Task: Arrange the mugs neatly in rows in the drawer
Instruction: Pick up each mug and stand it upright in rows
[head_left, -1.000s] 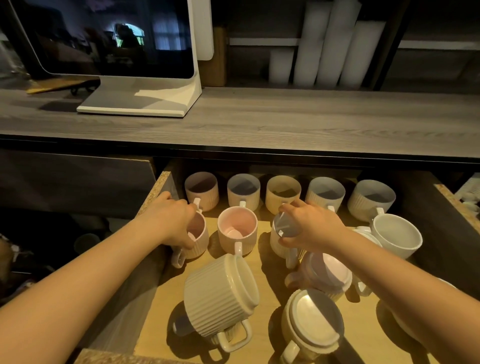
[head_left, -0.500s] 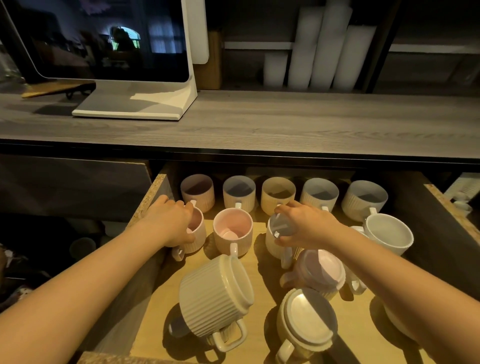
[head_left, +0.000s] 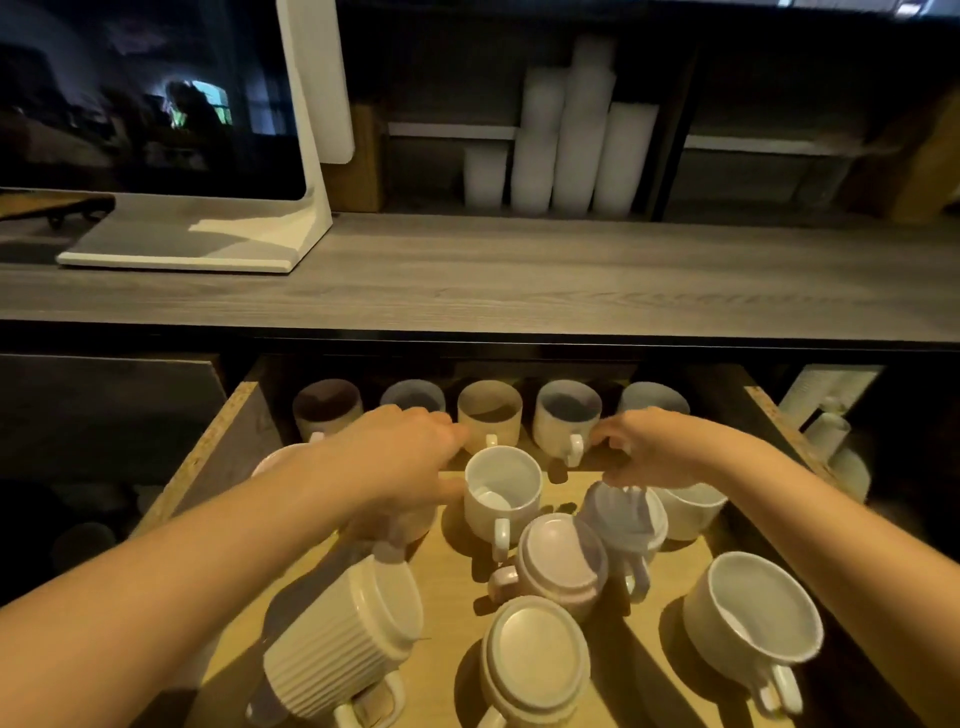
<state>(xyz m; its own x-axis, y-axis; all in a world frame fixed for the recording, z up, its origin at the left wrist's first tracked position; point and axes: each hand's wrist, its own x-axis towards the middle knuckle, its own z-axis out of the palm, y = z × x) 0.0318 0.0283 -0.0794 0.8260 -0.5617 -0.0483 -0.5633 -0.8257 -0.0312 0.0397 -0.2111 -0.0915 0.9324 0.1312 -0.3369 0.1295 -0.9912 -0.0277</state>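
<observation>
The open wooden drawer (head_left: 566, 587) holds several mugs. A back row of upright mugs, with a beige mug (head_left: 489, 415) in the middle, stands under the counter edge. My left hand (head_left: 400, 462) lies over a pink mug (head_left: 410, 527) in the second row, fingers curled around its top, thumb beside a white mug (head_left: 501, 488). My right hand (head_left: 654, 452) hovers with bent fingers over a white mug (head_left: 691, 512) and a tilted lavender mug (head_left: 626, 519); its grip is hidden. Nearer me are a ribbed cream mug (head_left: 337, 644) on its side, two upside-down mugs and a large upright white mug (head_left: 753, 618).
A grey wooden counter (head_left: 519, 280) overhangs the drawer's back. A white monitor stand (head_left: 208, 244) sits on it at the left, and white cup stacks (head_left: 566, 150) stand on the shelf behind. The drawer's chipboard side walls (head_left: 208, 457) bound both sides.
Both hands shifted one mug to the right: the left from the leftmost pink mug to the second pink mug, the right off the middle white mug toward the right-hand mugs. The view tilted down.
</observation>
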